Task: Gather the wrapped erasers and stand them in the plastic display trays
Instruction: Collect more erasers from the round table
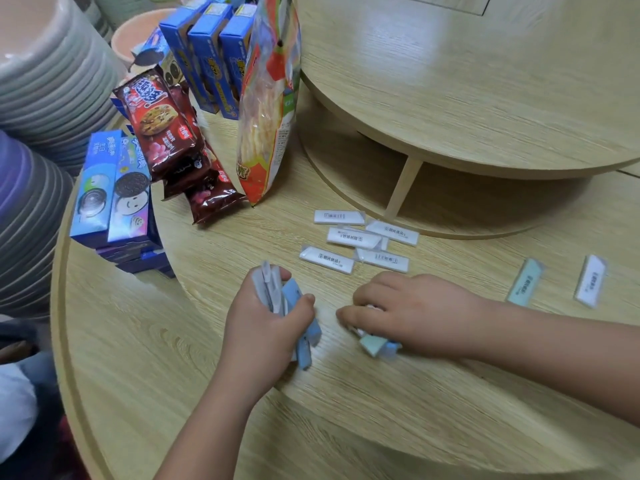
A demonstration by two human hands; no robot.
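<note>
Wooden tabletop point(346, 393), open toward near edge: left hand point(266, 327) grips blurred eraser bundle point(273, 292), right hand point(415, 310) curls round half-hidden teal erasers point(375, 344).

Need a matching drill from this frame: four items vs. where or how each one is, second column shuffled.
Items
1. left hand
2. right hand
3. pale green wrapped eraser
4. tall orange-and-clear plastic snack bag

States
A. stands on end beside the red cookie packs
B. lies flat on the wooden table, right of both hands
C. grips a bundle of wrapped erasers
D. curled over a few pale blue wrapped erasers on the tabletop

Pairs: 1-C, 2-D, 3-B, 4-A
</note>
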